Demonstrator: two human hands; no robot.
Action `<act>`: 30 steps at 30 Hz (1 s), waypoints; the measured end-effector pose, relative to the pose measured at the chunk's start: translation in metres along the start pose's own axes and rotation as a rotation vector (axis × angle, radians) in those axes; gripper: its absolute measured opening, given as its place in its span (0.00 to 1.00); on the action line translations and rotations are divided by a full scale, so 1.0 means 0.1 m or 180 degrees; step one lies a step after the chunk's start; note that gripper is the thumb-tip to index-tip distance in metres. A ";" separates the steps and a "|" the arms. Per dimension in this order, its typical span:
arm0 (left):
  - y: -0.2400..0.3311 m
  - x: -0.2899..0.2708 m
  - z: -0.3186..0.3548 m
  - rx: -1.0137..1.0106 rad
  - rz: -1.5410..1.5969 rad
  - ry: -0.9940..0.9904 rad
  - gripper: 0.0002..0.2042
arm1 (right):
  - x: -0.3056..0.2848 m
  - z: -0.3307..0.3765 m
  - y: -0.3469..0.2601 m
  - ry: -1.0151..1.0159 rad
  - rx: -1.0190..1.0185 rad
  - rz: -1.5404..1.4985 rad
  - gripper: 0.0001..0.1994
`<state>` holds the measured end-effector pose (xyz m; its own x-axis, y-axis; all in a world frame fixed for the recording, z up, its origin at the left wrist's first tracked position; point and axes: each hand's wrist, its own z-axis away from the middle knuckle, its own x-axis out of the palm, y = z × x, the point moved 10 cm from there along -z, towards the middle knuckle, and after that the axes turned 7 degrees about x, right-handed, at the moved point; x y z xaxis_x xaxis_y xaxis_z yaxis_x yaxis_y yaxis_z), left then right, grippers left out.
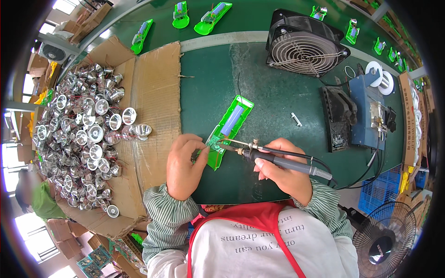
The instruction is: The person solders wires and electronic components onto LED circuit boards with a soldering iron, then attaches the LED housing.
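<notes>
My right hand is wrapped round a soldering iron with a solder-feed tube along its top. Its tip points left and meets, or nearly meets, a small circuit board. That board sits in a bright green plastic housing, which lies tilted on the green bench and also carries a blue-violet cylindrical battery. At the board's left edge my left hand is closed, thumb and forefinger together. What they pinch is too small to make out.
A cardboard box heaped with silver reflector cups stands left. Behind are a black square fan and more green housings. On the right stand a blue solder feeder with cables and a black holder. A small white part lies between.
</notes>
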<state>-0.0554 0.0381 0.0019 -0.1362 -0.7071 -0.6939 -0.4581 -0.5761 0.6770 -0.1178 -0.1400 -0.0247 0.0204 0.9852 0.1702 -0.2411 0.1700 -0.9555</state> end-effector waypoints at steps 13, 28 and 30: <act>-0.09 0.07 0.00 -0.0209 0.0006 -0.0236 0.03 | 0.05 -0.07 0.00 -0.0006 -0.0039 0.0134 0.06; -0.08 0.07 0.00 -0.0187 0.0007 -0.0252 0.03 | -0.04 0.04 -0.10 0.0086 -0.0089 0.0298 0.08; -0.07 0.07 -0.01 -0.0161 -0.0005 -0.0254 0.03 | -0.06 0.07 -0.11 0.0081 -0.0052 0.0302 0.07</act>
<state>-0.0526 0.0368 -0.0077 -0.2060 -0.6723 -0.7110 -0.4136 -0.5987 0.6860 -0.1218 -0.1483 -0.0138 0.0228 0.9971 0.0727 -0.2272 0.0760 -0.9709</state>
